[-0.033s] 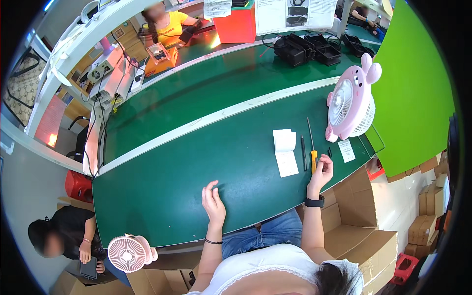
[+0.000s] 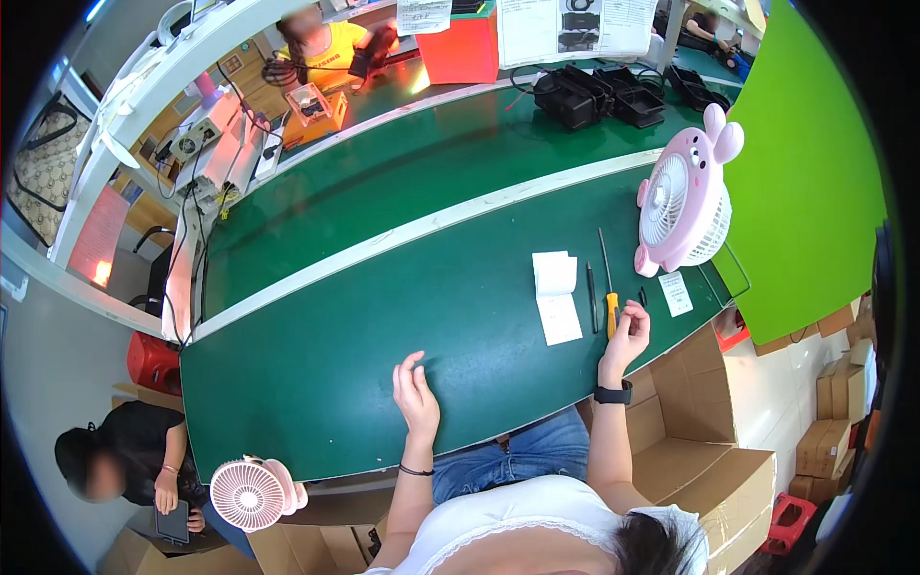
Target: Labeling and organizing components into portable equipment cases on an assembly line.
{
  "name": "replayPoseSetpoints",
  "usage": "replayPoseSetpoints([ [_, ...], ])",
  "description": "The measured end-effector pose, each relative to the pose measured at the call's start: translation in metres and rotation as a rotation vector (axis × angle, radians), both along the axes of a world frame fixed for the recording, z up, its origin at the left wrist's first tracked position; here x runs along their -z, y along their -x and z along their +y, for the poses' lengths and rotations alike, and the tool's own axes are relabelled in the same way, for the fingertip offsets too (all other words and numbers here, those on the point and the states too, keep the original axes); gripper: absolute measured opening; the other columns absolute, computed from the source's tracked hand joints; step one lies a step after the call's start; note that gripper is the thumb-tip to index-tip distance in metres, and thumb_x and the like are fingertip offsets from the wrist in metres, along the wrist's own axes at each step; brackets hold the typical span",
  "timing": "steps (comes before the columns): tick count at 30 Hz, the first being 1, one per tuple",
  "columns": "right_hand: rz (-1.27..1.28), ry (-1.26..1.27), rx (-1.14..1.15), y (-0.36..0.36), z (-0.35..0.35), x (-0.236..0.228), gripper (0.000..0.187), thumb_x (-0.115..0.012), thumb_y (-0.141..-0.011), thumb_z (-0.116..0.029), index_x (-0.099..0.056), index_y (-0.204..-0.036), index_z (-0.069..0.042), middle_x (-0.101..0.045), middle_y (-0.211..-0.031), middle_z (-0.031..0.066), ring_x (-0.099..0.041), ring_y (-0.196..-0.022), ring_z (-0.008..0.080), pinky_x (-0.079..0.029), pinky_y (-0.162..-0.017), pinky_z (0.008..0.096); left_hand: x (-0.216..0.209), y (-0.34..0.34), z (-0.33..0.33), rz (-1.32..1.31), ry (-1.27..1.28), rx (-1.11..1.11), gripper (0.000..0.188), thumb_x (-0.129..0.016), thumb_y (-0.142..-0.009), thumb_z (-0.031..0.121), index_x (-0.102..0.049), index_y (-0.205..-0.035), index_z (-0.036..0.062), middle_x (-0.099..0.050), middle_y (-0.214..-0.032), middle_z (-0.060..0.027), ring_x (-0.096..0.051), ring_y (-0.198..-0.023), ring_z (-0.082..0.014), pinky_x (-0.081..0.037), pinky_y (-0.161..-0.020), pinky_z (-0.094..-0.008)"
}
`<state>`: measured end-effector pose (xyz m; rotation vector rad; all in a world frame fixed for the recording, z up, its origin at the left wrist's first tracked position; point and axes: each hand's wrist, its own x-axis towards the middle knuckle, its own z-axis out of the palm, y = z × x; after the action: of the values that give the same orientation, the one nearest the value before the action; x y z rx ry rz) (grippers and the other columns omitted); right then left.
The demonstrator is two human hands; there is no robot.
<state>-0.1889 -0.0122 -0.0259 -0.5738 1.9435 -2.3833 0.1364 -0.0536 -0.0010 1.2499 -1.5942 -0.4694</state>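
My left hand (image 2: 417, 401) rests at the near edge of the green table (image 2: 460, 326), palm turned inward, fingers loosely bent and apart, with nothing in it. Further right, my right hand (image 2: 627, 337) lies with its fingers loosely curled and nothing visible in them. Close beside it is a screwdriver (image 2: 612, 305) with a yellow handle and a long thin shaft pointing away from me; whether they touch I cannot tell. Left of that lie a black pen-like stick (image 2: 591, 297) and a white notepad (image 2: 559, 319). A small black piece (image 2: 642, 296) sits just beyond my right fingers.
A pink animal-shaped fan (image 2: 680, 201) stands at the right, near a printed white slip (image 2: 676, 294). Another small pink fan (image 2: 251, 494) is at the near left corner. Open cardboard boxes (image 2: 685, 383) flank me. One person (image 2: 129, 450) sits left; another works across the table.
Across the table, the person in yellow has shifted their hands and the dark object they handle. My own hands stay where they were.
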Motion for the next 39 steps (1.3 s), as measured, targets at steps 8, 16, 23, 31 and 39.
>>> replayPoseSetpoints([
  [8,-0.015,-0.004,-0.001,-0.0014,0.0006,-0.0035,0.01,-0.055,-0.091,0.007,-0.059,-0.093,-0.002,-0.066,-0.105,0.0079,-0.059,-0.089,0.0135,-0.048,-0.083,0.0266,-0.0009,-0.0009,0.0001,0.003,0.014,-0.053,0.024,-0.045,-0.101,0.006,-0.063,-0.115,0.0021,-0.054,-0.088,-0.0054,-0.042,-0.068,-0.0142,-0.036,-0.061,-0.0288],
  [16,-0.02,0.008,0.001,-0.0019,0.0006,-0.0028,0.014,-0.054,-0.089,0.008,-0.059,-0.098,-0.002,-0.065,-0.104,0.0062,-0.058,-0.087,0.0125,-0.048,-0.082,0.0263,0.0032,-0.0029,-0.0014,-0.013,0.022,-0.022,0.025,-0.046,-0.1,0.005,-0.067,-0.113,0.0033,-0.043,-0.077,-0.0022,-0.037,-0.064,-0.0116,-0.032,-0.056,-0.029],
  [23,-0.013,0.026,-0.004,-0.004,0.0004,-0.009,0.018,-0.053,-0.089,0.009,-0.057,-0.103,-0.003,-0.064,-0.102,0.0049,-0.056,-0.087,0.0121,-0.046,-0.083,0.0265,0.002,-0.0022,-0.0021,-0.013,0.045,-0.014,0.025,-0.046,-0.099,0.003,-0.067,-0.113,0.0034,-0.043,-0.076,-0.0025,-0.037,-0.063,-0.0121,-0.032,-0.056,-0.0289],
  [31,-0.006,0.019,-0.004,-0.0039,-0.0002,-0.0077,0.018,-0.053,-0.089,0.008,-0.057,-0.103,-0.003,-0.064,-0.103,0.0051,-0.057,-0.087,0.0117,-0.046,-0.083,0.0262,-0.0016,-0.004,0.0017,-0.022,-0.06,0.012,0.023,-0.044,-0.1,0.004,-0.065,-0.111,0.0006,-0.066,-0.101,-0.0092,-0.046,-0.073,-0.0201,-0.04,-0.066,-0.0335],
  [39,-0.008,-0.018,-0.04,-0.0018,0.0019,-0.0051,0.017,-0.051,-0.093,0.006,-0.056,-0.106,-0.003,-0.062,-0.106,0.0051,-0.056,-0.092,0.0111,-0.045,-0.087,0.0248,-0.0004,-0.005,0.0028,-0.025,-0.079,0.011,0.025,-0.043,-0.101,0.006,-0.065,-0.112,0.0012,-0.063,-0.097,-0.0101,-0.046,-0.073,-0.0207,-0.04,-0.068,-0.0333],
])
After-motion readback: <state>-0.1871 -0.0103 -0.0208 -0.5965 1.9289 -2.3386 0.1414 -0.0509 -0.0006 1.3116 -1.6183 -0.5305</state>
